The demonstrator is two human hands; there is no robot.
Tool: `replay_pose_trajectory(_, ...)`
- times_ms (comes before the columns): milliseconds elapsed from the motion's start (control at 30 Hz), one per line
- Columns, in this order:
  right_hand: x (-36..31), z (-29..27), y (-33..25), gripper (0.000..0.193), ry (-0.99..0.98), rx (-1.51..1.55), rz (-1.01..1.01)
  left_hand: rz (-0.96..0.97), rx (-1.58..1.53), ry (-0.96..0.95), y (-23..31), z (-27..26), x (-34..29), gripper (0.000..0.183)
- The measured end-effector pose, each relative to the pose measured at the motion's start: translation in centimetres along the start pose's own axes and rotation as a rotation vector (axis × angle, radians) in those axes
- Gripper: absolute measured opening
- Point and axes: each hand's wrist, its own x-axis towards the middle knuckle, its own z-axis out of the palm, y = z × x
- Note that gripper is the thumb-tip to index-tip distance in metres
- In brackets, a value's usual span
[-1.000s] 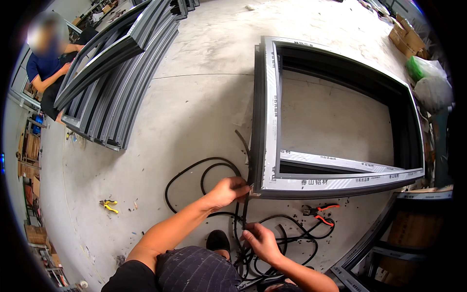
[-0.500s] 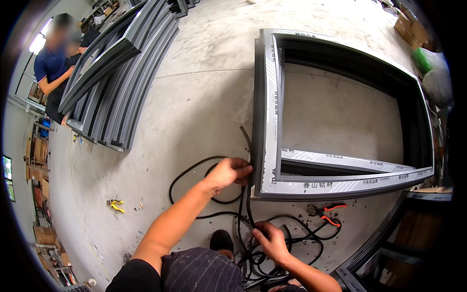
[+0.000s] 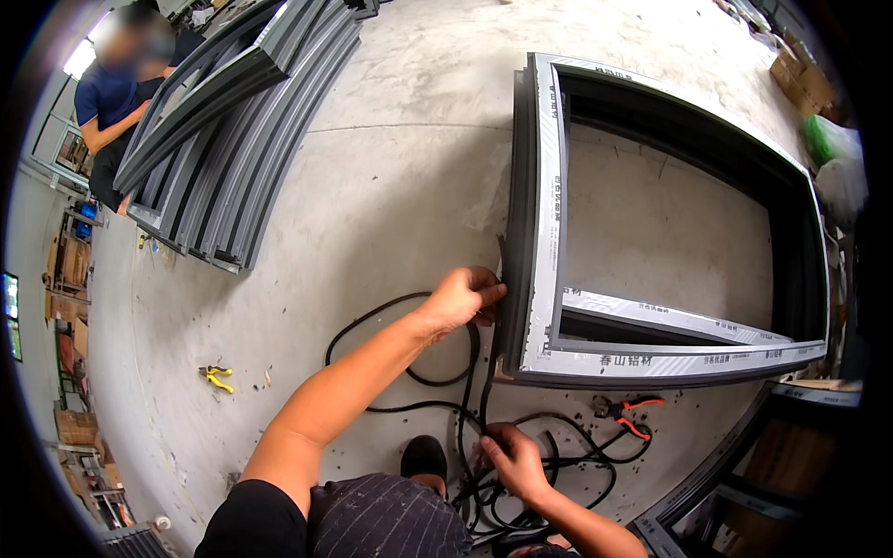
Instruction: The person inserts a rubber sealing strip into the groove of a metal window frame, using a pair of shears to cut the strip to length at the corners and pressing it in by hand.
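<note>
A long black rubber sealing strip (image 3: 485, 400) runs up from a tangle on the floor to the left side of a dark window frame (image 3: 539, 232), which is partly covered in printed pale film. My left hand (image 3: 470, 299) is closed with its thumb and fingers pressing the strip against the frame's outer left edge, above the near corner. The strip's upper end shows just beyond those fingers. Lower down, below that corner, my right hand (image 3: 512, 458) pinches the strip between thumb and fingers. The parts of the strip under both hands are hidden.
Orange-handled pliers (image 3: 642, 403) lie among black scraps below the frame, and yellow-handled pliers (image 3: 219, 378) on the floor at left. Stacked grey frames (image 3: 233, 158) stand at far left beside a seated person (image 3: 110, 102). Another dark frame (image 3: 744, 465) is at lower right.
My left hand has slid up along the frame's left edge, and less of the strip's loose end shows beyond it. My right hand has hardly moved. The view has shifted slightly.
</note>
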Motion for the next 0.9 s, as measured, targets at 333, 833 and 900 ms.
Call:
replay_pose_trajectory(333, -0.1, 1.0, -1.3, 0.022, 0.004, -0.013, -0.023, -0.039, 0.054, 0.009, 1.6, -0.3, 1.7, 0.039)
replay_pose_trajectory(833, -0.9, 0.5, -2.1, 0.028, 0.048, -0.09, -0.068, 0.071, -0.011, 0.062, 1.6, -0.7, 5.1, 0.044)
replay_pose_trajectory(900, -1.3, -0.9, -4.1, 0.031, 0.102, -0.195, -0.028, 0.083, -0.03, 0.077, 1.1, -0.5, 4.1, 0.042)
